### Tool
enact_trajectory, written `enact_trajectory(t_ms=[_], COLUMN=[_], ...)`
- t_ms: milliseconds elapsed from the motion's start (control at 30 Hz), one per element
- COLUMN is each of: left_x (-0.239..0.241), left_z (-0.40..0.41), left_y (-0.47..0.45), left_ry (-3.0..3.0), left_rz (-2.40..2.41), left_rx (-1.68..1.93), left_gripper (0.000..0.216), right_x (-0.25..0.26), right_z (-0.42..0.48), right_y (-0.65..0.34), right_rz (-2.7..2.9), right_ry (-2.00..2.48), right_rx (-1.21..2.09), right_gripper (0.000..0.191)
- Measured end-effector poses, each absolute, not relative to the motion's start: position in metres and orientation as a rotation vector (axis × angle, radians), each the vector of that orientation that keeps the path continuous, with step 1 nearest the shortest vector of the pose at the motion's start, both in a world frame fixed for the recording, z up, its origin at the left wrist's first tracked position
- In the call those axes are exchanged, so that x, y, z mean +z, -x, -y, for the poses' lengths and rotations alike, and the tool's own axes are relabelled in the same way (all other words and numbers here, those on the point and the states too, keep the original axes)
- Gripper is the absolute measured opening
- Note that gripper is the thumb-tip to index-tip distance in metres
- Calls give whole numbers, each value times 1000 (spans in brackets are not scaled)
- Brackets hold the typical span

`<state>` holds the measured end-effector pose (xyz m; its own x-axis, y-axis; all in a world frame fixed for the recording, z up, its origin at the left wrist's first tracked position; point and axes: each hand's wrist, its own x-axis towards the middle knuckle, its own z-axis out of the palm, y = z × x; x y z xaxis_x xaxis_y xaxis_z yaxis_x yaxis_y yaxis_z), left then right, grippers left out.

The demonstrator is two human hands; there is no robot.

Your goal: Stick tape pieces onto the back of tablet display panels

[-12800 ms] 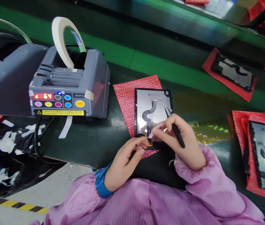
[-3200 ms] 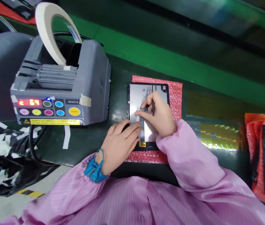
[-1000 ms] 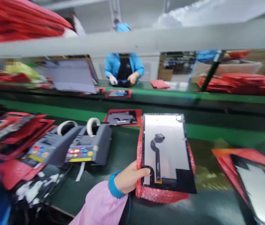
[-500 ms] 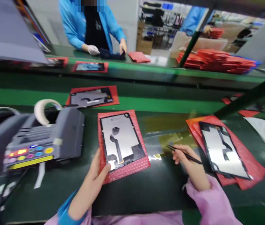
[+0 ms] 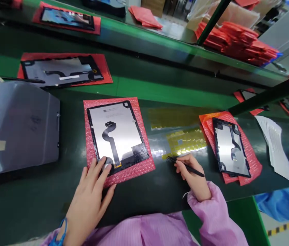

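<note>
A tablet screen panel (image 5: 117,135) lies back side up on a red bubble-wrap sheet (image 5: 140,169) on the dark green belt. A black flex cable curls down its silver back. My left hand (image 5: 90,198) lies flat with fingers spread on the sheet's near left corner, fingertips touching the panel's lower edge. My right hand (image 5: 194,177) is closed on black tweezers (image 5: 185,166), whose tips point left toward a sheet of yellow stickers (image 5: 185,141) on the belt.
A grey tape dispenser (image 5: 18,126) stands at the left. More panels on red wrap lie at the right (image 5: 230,147) and far left (image 5: 59,70). White paper sheets (image 5: 274,147) lie at the far right. Stacks of red wrap (image 5: 236,37) sit beyond the far belt.
The view has dropped toward the belt. My left hand has flattened onto the sheet's corner. My right hand with the tweezers has shifted slightly toward the yellow stickers.
</note>
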<state>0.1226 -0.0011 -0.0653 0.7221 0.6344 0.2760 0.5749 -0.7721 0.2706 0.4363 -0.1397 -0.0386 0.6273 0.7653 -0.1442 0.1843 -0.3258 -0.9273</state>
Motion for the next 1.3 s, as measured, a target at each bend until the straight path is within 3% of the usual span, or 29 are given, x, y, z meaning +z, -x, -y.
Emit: enact_trajectory(t_ms=[333, 700, 1067, 1300], left_x=[-62, -58, -53, -48], left_z=[5, 5, 15, 17], left_y=[-125, -128, -126, -126], left_ry=[-2787, -2774, -2596, -2503], left_rz=[-946, -926, -988, -989], left_rx=[564, 598, 576, 579], left_gripper=[61, 58, 52, 43], right_x=[-30, -28, -6, -19], right_z=[130, 121, 100, 65], right_y=[-436, -428, -390, -345], right_rz=[755, 637, 660, 776], right_ry=[1830, 1717, 1443, 1446], right_rx=[884, 822, 1034, 1194], right_gripper=[32, 44, 39, 35])
